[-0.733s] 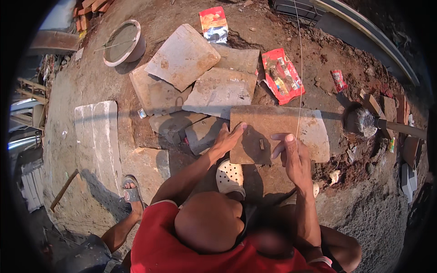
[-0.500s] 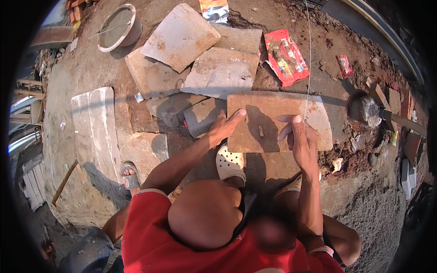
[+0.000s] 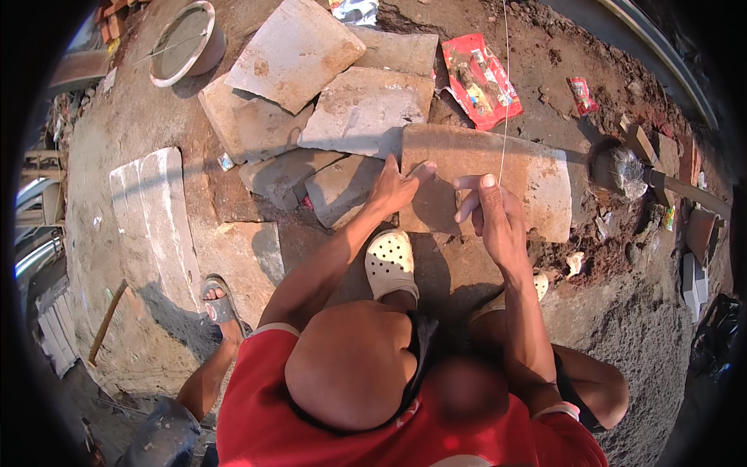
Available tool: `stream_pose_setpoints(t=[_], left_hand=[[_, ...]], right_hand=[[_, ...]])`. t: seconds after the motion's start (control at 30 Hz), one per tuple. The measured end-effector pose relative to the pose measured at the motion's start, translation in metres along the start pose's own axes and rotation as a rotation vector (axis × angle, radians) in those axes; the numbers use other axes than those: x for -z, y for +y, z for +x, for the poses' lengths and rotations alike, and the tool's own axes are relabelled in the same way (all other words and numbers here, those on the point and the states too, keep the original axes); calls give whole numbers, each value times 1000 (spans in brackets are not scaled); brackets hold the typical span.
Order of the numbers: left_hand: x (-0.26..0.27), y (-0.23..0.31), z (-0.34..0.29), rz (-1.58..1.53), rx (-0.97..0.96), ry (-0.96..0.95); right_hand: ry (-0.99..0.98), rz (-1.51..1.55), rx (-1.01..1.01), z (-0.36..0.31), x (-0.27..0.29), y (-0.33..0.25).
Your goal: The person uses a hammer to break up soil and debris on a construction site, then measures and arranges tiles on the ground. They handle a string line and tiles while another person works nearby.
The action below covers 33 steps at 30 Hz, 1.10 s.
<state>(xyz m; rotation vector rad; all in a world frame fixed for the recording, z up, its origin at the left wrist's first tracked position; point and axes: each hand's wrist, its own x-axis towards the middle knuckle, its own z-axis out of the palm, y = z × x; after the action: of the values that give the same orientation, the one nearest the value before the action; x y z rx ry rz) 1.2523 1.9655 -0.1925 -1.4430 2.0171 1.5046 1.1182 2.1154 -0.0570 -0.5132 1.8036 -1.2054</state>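
Note:
A flat rectangular stone slab (image 3: 537, 175), brown with a paler right end, lies in front of me. My left hand (image 3: 395, 187) grips its left edge, thumb resting over the top face and fingers mostly hidden at the side. Over the slab's near middle, my right hand (image 3: 496, 218) pinches at the lower end of a thin white string (image 3: 504, 93). That string runs up out of view past a red packet. Between thumb and fingers the exact grip is hard to make out. A hand's shadow falls on the slab.
Several loose slabs (image 3: 296, 50) lie heaped beyond my left hand. A basin (image 3: 208, 54) of grey mix stands far left. A red packet (image 3: 482, 82) lies ahead, and a hammer-like tool (image 3: 615, 171) at right. Another person's sandalled foot (image 3: 219, 300) stands at left.
The slab has shifted slightly away and to the right, turning a little, with my left hand still at its edge. My right hand has moved left with the string. The view has shifted slightly.

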Motion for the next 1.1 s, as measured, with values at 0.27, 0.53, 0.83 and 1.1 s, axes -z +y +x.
stream_pose_setpoints(t=[0.27,0.53,0.83,1.1], left_hand=[[21,4,1,324,-233,85],[163,30,64,446,-566,927],[374,57,168,390,-213,301],[363,58,156,254,-200,234]], right_hand=[[124,-32,-108,15,23,42],[115,-31,-82,9,25,28],[101,-31,-60,12,19,36],[148,-51,-110,15,15,51]])
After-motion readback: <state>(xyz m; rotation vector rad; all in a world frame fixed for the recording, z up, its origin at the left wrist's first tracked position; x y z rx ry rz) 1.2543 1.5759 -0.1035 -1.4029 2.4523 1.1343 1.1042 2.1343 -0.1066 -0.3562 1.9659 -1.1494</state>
